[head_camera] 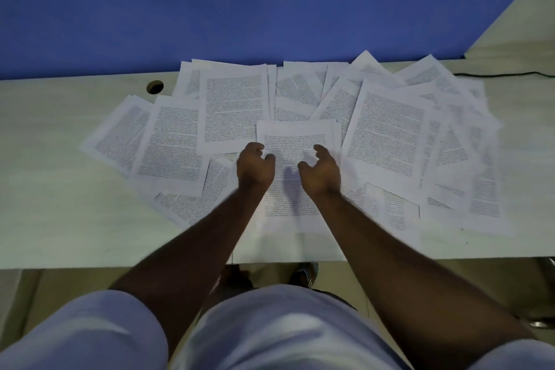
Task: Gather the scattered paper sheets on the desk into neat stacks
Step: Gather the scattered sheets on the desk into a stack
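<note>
Both arms outstretched, left hand (255, 167) and right hand (321, 170) with loosely curled, empty fingers above the central sheet (295, 135) among scattered sheets (390, 135) on the desk (45, 189).

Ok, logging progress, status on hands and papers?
Left hand and right hand loosely curled, empty, over middle sheet. Papers still scattered across desk. Nothing blocking.

paper sheets (390, 135) | white, printed text | scattered, overlapping, flat | across desk (45, 174)
</note>
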